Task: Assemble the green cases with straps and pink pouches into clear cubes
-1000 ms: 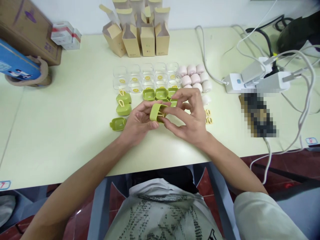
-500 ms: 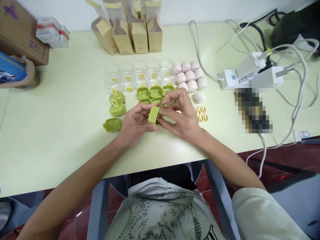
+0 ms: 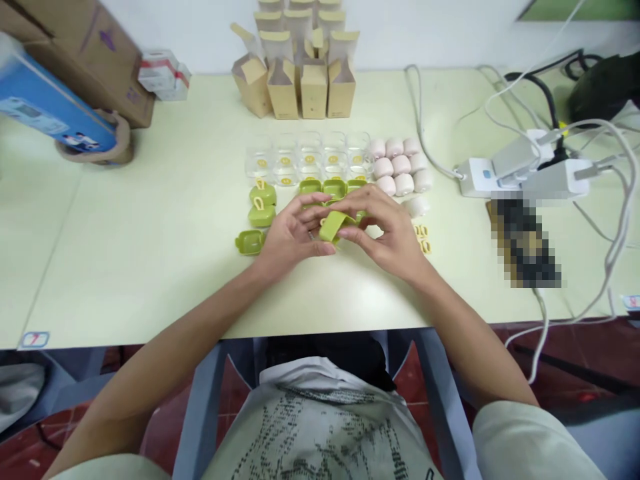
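A small green plastic cup [image 3: 334,228] is held tilted over the table between both hands. My right hand [image 3: 393,233] grips it with the thumb against its near side and the fingers over the far side. My left hand [image 3: 293,237] closes on its left end, thumb low and fingertips behind; a bit of a yellow loop shows there. Left of the hands sit a lone green cup [image 3: 250,243] and two green pieces with yellow loops [image 3: 262,215]. Beyond the fingers stand more green cups [image 3: 334,188], partly hidden. Small yellow loops [image 3: 423,239] lie beside my right wrist.
Rows of clear plastic cups [image 3: 310,157] and pale pink rounded pieces [image 3: 401,165] stand farther back. Open cardboard boxes [image 3: 314,90] line the wall. At right are white chargers [image 3: 520,170], cables and a pixelated dark object [image 3: 525,240]. A blue cylinder [image 3: 60,100] stands at left.
The view has shifted, so the table contents appear farther right. The green cup has been turned in my hands, and its open side now faces more to the right.
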The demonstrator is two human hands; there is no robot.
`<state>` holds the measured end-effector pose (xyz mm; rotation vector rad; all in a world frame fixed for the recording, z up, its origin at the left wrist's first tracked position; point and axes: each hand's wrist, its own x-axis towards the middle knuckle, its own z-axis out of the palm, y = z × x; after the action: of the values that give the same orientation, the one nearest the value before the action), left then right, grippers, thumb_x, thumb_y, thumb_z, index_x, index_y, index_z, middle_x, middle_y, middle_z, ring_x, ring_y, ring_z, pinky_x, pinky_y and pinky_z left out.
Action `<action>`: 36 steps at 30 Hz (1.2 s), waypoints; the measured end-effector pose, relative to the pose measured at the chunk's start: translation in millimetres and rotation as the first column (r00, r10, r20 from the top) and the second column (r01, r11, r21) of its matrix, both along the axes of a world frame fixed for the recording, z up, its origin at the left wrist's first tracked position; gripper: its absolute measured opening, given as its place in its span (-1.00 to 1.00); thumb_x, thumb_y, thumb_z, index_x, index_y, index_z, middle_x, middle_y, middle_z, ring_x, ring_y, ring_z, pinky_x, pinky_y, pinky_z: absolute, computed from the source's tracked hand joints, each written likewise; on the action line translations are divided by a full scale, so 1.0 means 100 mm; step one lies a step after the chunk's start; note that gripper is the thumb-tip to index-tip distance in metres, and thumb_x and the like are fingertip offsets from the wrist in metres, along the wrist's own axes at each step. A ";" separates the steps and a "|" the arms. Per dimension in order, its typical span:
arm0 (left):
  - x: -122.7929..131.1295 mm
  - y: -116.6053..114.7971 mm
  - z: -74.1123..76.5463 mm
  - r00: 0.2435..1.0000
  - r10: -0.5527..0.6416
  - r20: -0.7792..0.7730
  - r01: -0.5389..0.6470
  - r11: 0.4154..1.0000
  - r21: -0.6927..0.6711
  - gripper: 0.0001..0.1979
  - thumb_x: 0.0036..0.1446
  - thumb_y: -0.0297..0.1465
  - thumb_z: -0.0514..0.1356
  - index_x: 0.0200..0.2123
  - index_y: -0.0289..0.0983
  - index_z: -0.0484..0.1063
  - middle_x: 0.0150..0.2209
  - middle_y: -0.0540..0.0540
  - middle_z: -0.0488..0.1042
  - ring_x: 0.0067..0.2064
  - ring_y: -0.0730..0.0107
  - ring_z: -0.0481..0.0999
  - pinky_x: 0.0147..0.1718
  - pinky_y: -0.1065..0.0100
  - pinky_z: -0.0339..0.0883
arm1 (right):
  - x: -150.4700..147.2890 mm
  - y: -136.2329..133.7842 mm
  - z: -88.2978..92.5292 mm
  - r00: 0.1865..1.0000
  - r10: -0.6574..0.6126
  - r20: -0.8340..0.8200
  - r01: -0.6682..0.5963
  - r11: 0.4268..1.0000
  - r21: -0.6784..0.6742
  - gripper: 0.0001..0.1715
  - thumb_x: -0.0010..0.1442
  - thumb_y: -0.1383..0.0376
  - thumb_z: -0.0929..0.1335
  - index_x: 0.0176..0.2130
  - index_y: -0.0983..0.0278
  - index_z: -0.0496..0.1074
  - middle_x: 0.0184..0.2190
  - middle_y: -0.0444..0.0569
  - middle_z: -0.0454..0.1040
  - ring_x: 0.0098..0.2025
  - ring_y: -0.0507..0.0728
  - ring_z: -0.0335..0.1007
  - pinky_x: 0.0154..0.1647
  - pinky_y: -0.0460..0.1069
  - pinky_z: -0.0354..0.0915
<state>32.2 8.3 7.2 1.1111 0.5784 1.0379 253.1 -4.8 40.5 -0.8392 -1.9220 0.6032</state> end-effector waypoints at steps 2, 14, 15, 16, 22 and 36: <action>0.00 0.01 0.00 1.000 -0.026 0.013 0.026 1.000 0.002 -0.18 -0.16 -0.35 0.74 0.15 -0.09 0.49 0.00 -0.08 0.74 0.04 0.15 0.77 -0.01 0.19 0.64 | -0.02 0.00 -0.02 1.000 0.014 -0.023 -0.015 0.999 -0.034 -0.73 0.45 0.15 0.52 0.09 0.15 0.60 -0.03 0.03 0.62 -0.05 0.18 0.58 -0.33 -0.03 0.51; 0.05 -0.09 0.10 0.981 0.148 -0.125 -0.107 0.953 0.284 -0.52 0.29 0.04 0.47 0.06 -0.14 0.57 0.08 -0.19 0.67 0.10 0.05 0.70 0.11 0.05 0.57 | -0.09 0.07 -0.18 0.961 -0.060 -0.270 0.040 0.996 -0.079 -0.72 0.41 0.09 0.56 0.06 0.11 0.67 -0.10 -0.05 0.68 -0.14 0.14 0.63 -0.25 0.00 0.54; 0.04 -0.10 0.12 0.959 0.210 -0.190 -0.130 0.923 0.362 -0.56 0.33 0.04 0.43 0.05 -0.14 0.61 0.06 -0.19 0.67 0.08 0.04 0.69 0.11 0.03 0.55 | -0.08 0.10 -0.21 0.951 -0.045 -0.307 0.010 0.993 -0.115 -0.70 0.40 0.07 0.57 0.06 0.10 0.66 -0.10 -0.06 0.68 -0.14 0.13 0.63 -0.27 -0.02 0.53; 0.03 -0.10 0.13 0.929 0.272 -0.250 -0.141 0.888 0.439 -0.60 0.36 0.02 0.41 0.04 -0.14 0.64 0.04 -0.19 0.67 0.06 0.04 0.67 0.11 0.03 0.54 | -0.07 0.12 -0.24 0.942 -0.025 -0.335 -0.030 0.987 -0.158 -0.68 0.40 0.05 0.57 0.07 0.09 0.65 -0.10 -0.06 0.68 -0.16 0.12 0.63 -0.30 -0.03 0.53; -0.04 -0.08 0.08 0.806 0.491 -0.331 -0.121 0.683 0.720 -0.80 0.46 -0.20 0.33 -0.05 -0.15 0.71 -0.09 -0.16 0.68 -0.07 0.16 0.65 -0.05 0.20 0.50 | -0.08 0.13 -0.26 0.873 0.077 -0.482 -0.295 0.870 -0.395 -0.59 0.35 -0.04 0.59 0.05 0.10 0.61 -0.16 -0.11 0.61 -0.39 0.01 0.44 -0.49 -0.07 0.41; -0.19 0.04 0.11 0.573 0.782 -0.246 0.287 0.090 0.954 -0.84 0.50 -0.44 0.13 -0.16 -0.18 0.49 -0.28 -0.06 0.62 -0.29 0.32 0.60 -0.40 0.27 0.21 | -0.17 -0.02 0.00 0.827 -0.061 -0.558 -0.380 0.672 -0.636 -0.56 -0.03 0.06 0.75 -0.23 0.10 0.65 -0.29 -0.11 0.47 -0.40 0.05 0.29 -0.53 -0.05 0.24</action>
<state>13.0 12.3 18.4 2.9753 0.8250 1.2849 236.2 -7.2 40.3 -0.8341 -1.1942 1.6209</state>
